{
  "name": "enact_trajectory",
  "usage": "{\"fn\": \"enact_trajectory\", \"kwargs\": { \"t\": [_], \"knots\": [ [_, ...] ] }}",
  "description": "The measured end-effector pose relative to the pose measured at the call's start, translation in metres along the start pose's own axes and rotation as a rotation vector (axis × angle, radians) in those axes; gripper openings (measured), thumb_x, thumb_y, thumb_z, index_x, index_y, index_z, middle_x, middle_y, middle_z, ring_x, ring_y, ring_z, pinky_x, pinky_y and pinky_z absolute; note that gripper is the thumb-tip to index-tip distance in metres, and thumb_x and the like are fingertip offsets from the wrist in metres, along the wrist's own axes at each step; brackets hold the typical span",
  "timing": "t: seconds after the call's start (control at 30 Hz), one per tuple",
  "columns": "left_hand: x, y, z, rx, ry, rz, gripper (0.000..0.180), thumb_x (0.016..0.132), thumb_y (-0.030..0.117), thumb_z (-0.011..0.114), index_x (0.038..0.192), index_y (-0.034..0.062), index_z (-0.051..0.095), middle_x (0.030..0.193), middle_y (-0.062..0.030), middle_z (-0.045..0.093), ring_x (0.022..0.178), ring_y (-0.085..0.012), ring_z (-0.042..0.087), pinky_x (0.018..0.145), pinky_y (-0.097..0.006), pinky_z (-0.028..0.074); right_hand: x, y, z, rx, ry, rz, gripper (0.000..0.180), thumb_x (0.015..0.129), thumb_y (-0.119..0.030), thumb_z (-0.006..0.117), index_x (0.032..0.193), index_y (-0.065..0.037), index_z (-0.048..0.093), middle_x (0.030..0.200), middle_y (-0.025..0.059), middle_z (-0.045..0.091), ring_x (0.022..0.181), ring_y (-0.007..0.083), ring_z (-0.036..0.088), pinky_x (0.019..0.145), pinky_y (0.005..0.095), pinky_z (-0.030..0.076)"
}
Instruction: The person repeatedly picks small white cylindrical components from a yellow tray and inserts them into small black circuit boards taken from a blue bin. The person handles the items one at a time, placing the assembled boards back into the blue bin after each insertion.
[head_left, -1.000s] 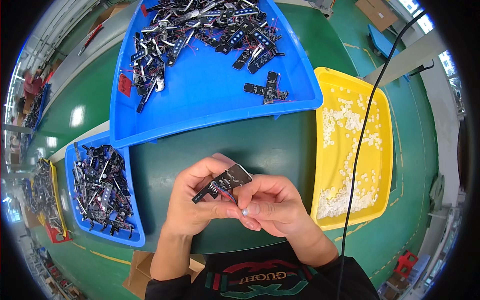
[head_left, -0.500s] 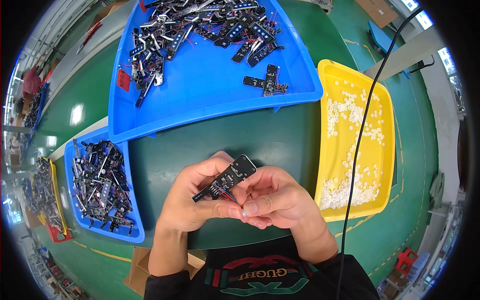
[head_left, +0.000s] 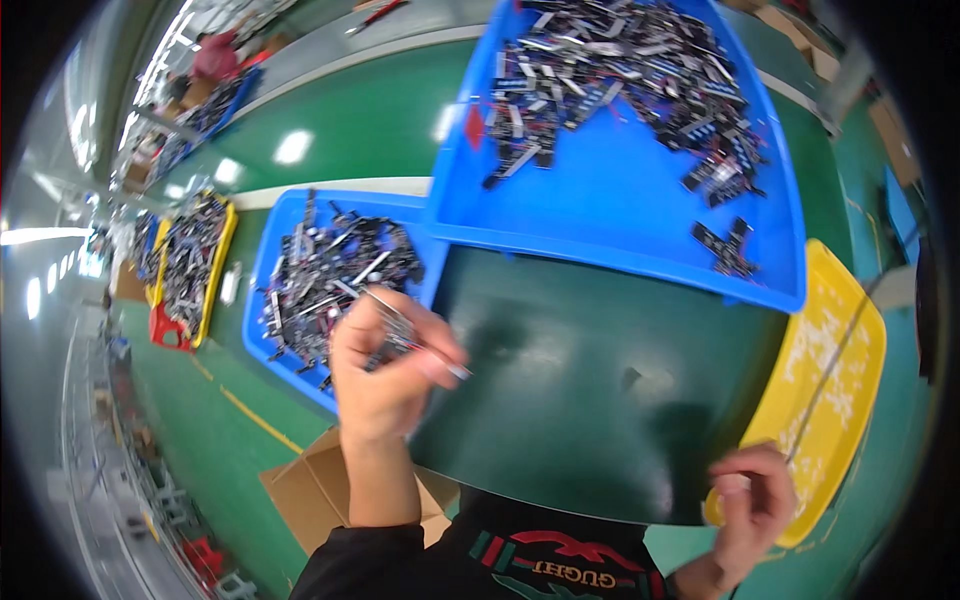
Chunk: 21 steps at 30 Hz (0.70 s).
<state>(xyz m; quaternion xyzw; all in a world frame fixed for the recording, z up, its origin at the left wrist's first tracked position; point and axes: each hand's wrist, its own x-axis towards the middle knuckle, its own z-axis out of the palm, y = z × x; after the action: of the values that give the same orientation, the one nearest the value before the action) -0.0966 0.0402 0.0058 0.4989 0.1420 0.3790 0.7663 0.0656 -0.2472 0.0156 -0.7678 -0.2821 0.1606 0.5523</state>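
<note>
left hand (head_left: 385, 375) pinches a small dark slim part (head_left: 400, 335) over the smaller blue plastic tray (head_left: 275, 240), looks like drop-off; right hand (head_left: 750, 505) fingers curl loosely at the yellow plastic tray (head_left: 860, 330), holding nothing.

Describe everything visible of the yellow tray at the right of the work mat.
The yellow tray looks like shallow moulded plastic with a raised rim, lying flat beside the dark green mat. Small white pieces are scattered across its floor. A thin dark cable crosses over it. The right hand rests at its near corner, fingers apparently touching the rim.
</note>
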Motion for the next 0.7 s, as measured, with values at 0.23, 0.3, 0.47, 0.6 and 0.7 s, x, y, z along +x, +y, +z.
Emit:
{"fn": "enact_trajectory", "kwargs": {
  "t": [0.23,0.3,0.47,0.6,0.7],
  "knots": [
    [0.006,0.078,-0.079,0.933,0.616,0.34,0.019,0.082,0.001,0.068,0.099,-0.0026,0.059,0.083,-0.0087,0.066,0.073,-0.012,0.061,0.068,-0.025,0.049,0.002,0.058,-0.055,-0.77,0.22,0.194,0.021,0.093,-0.013,0.053,0.108,0.002,0.055,0.104,0.0135,0.054,0.088,0.0242,0.052,0.078,0.031,0.042],
    [0.011,0.088,-0.107,1.236,0.682,0.26,0.025,0.082,0.002,0.068,0.105,-0.0038,0.06,0.085,-0.008,0.067,0.076,-0.0115,0.063,0.07,-0.026,0.051,0.002,0.065,-0.051,-0.876,0.166,0.055,0.022,0.092,-0.011,0.052,0.11,0.002,0.054,0.11,0.017,0.051,0.097,0.0302,0.05,0.084,0.0354,0.041],
    [0.04,0.087,-0.16,1.664,0.643,0.09,0.031,0.075,0.02,0.072,0.101,0.0037,0.066,0.083,-0.0177,0.068,0.079,-0.0297,0.067,0.074,-0.038,0.051,0.011,0.057,-0.05,-0.92,0.085,-0.106,0.04,0.091,-0.032,0.056,0.103,0.005,0.062,0.094,0.0245,0.055,0.092,0.0401,0.051,0.081,0.0493,0.043],
    [0.045,0.079,-0.16,1.715,0.553,-0.01,0.041,0.082,0.041,0.065,0.103,0.0055,0.068,0.085,-0.019,0.068,0.083,-0.0355,0.066,0.079,-0.044,0.05,0.009,0.074,-0.054,-0.898,0.057,-0.124,0.038,0.091,-0.027,0.056,0.106,0.007,0.06,0.102,0.028,0.052,0.096,0.0425,0.049,0.086,0.0497,0.042],
    [0.042,0.082,-0.172,1.737,0.486,-0.19,0.046,0.09,0.046,0.054,0.104,0.0042,0.067,0.088,-0.0207,0.067,0.089,-0.0373,0.063,0.082,-0.045,0.048,0.008,0.042,-0.034,-0.883,0.08,-0.032,0.038,0.09,-0.026,0.057,0.11,0.007,0.058,0.107,0.0301,0.05,0.099,0.0444,0.049,0.09,0.0494,0.04]
  ]
}}
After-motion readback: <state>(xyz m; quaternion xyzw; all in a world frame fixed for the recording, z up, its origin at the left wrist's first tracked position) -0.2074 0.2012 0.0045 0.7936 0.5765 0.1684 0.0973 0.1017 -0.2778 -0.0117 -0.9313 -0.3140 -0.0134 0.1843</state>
